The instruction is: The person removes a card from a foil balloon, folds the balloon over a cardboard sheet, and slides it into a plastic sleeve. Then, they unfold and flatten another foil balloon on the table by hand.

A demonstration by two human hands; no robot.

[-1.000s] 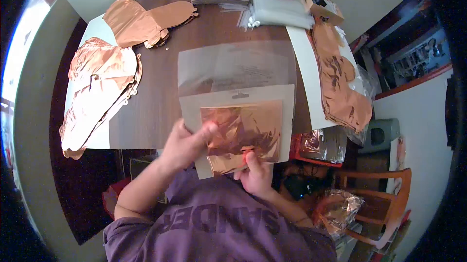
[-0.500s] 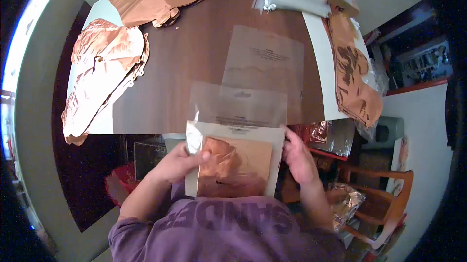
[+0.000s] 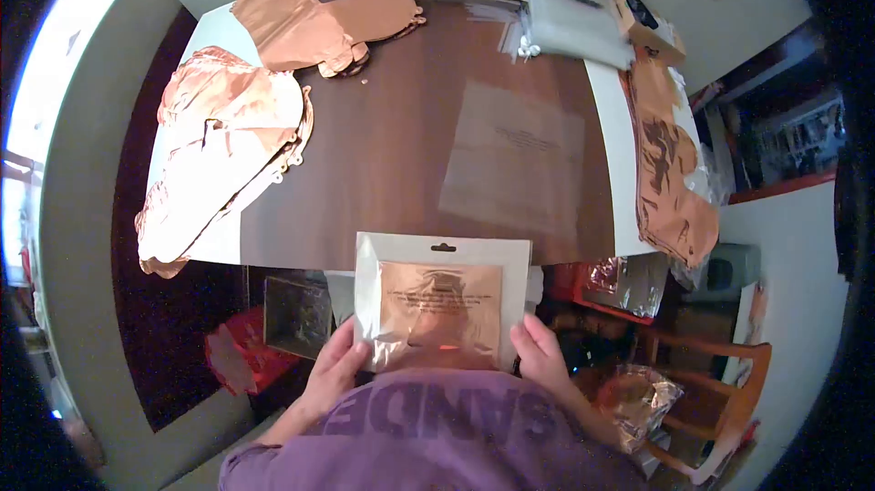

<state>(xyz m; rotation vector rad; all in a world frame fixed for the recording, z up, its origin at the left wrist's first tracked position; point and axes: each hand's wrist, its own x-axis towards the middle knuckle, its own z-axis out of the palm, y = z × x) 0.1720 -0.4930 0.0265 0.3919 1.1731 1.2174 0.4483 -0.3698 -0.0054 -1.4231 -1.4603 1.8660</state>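
Note:
Close to my chest, just off the table's front edge, is a clear plastic bag (image 3: pixel 365 258) with a hang hole at its top and small dark print. Inside it lies a pale card with a folded copper-coloured foil piece (image 3: pixel 440 295) in front. My left hand (image 3: pixel 339 365) pinches the bag's lower left edge, thumb on the front face. At the lower right edge, my right hand (image 3: pixel 540 350) grips it with the thumb in front; the fingers behind are hidden. Another clear printed bag (image 3: pixel 513 158) lies flat on the brown table (image 3: pixel 383 163).
Copper-coloured foil pieces (image 3: pixel 219 140) lie at the left, with more foil (image 3: pixel 305 24) at the back left and a foil stack (image 3: pixel 670 172) on the right edge. A pile of clear bags (image 3: pixel 574 21) and an open cardboard box (image 3: pixel 649 26) stand at the back right. A wooden chair (image 3: pixel 752 372) is at my right.
The clear bag's empty upper part no longer stretches above the card; the card now reaches its hang-hole top. Both hands have moved down along its sides, and the view has shifted slightly.

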